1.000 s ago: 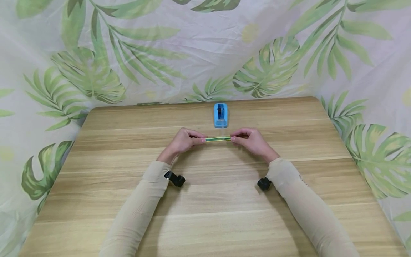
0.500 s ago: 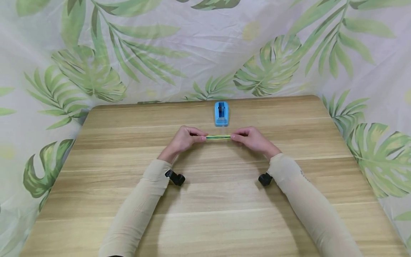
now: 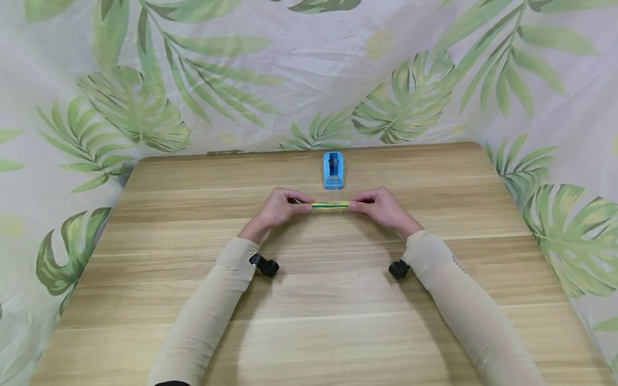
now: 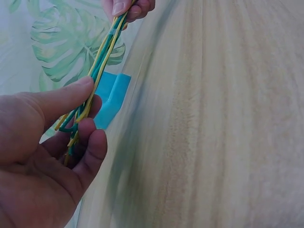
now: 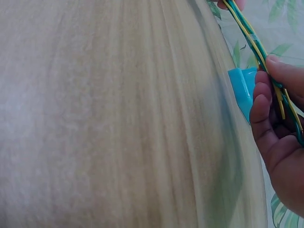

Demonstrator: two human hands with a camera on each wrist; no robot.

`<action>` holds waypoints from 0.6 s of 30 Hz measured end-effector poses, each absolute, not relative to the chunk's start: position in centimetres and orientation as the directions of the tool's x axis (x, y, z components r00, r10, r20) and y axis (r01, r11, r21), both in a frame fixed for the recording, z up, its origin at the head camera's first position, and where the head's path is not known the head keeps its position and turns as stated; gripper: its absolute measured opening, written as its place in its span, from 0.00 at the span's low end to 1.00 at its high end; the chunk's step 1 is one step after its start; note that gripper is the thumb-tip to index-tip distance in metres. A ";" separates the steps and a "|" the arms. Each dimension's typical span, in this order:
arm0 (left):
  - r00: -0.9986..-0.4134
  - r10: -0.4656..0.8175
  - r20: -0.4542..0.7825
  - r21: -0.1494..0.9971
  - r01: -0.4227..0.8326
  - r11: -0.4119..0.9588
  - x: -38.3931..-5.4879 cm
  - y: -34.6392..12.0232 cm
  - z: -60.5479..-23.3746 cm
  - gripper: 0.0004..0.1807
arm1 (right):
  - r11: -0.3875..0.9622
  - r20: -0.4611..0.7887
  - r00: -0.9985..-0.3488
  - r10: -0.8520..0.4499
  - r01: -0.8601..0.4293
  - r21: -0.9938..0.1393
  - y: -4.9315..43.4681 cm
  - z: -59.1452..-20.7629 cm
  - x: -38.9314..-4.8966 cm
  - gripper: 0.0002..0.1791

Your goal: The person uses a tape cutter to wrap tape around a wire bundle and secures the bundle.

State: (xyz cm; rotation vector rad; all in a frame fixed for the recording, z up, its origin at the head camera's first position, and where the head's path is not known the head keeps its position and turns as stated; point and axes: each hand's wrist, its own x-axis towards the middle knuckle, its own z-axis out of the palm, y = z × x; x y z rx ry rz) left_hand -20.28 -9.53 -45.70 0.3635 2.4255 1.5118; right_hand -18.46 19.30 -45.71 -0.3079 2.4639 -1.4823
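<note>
A bundle of thin green and yellow wires (image 3: 330,205) stretches level between the two hands, over the table. My left hand (image 3: 281,208) pinches its left end between thumb and fingers. At the right end, my right hand (image 3: 380,206) grips it the same way. In the left wrist view, bent wire ends poke out below the fingers. A glossy band of clear tape (image 4: 113,32) lies across the bundle between the hands. Just behind stands a blue tape dispenser (image 3: 333,179), with a faint clear strip running from its front toward the wires.
The wooden table (image 3: 328,305) reaches back to a hanging cloth (image 3: 309,69) printed with leaves. Both forearms lie over the table, with a small black camera (image 3: 269,268) strapped at each wrist.
Both hands have shifted slightly toward the tape dispenser and a touch to the right, the wires staying between them. The wires in the bundle lie in a slightly different arrangement.
</note>
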 end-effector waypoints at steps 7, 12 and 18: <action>-0.904 0.403 -0.146 0.893 0.055 0.447 -20.4 -9.6 -45.5 0.18 | 0.458 -0.026 -0.949 -0.314 -0.127 -0.880 19.3 -45.8 -18.4 0.09; -0.882 0.417 -0.219 0.875 0.011 0.483 -20.5 -9.4 -45.4 0.18 | 0.449 0.035 -0.945 -0.325 -0.187 -0.874 19.3 -46.0 -18.2 0.08; -0.882 0.417 -0.222 0.854 0.030 0.519 -20.6 -9.3 -45.5 0.14 | 0.430 0.089 -0.945 -0.315 -0.225 -0.874 19.2 -46.1 -18.0 0.07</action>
